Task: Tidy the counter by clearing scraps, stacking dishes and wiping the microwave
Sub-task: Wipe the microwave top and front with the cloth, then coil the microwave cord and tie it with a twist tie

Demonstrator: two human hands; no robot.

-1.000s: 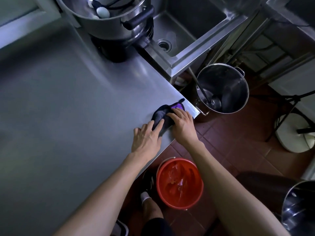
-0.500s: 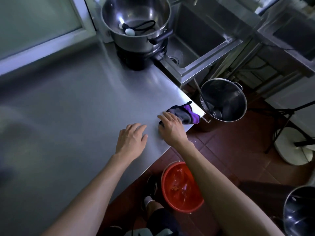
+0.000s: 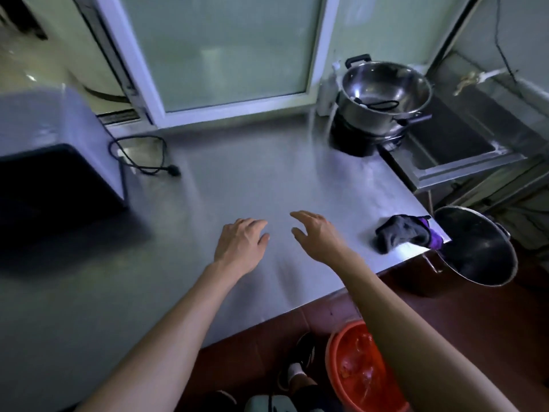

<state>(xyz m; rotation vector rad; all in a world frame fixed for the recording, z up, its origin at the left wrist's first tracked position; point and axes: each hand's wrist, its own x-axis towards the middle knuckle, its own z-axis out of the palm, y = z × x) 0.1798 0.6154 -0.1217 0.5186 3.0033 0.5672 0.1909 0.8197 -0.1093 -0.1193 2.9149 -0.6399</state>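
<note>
From your head camera, your left hand (image 3: 242, 248) and right hand (image 3: 319, 234) sit side by side over the middle of the steel counter (image 3: 267, 179), fingers loosely spread and holding nothing. The dark cloth (image 3: 401, 233) with its purple patch lies crumpled at the counter's near right corner, well to the right of your right hand and apart from it. The microwave (image 3: 56, 156) stands at the far left, its cord (image 3: 142, 156) looped beside it. A steel pot (image 3: 386, 96) sits at the far right by the sink (image 3: 457, 156). On the floor, a red bucket (image 3: 361, 370) is near your foot.
</note>
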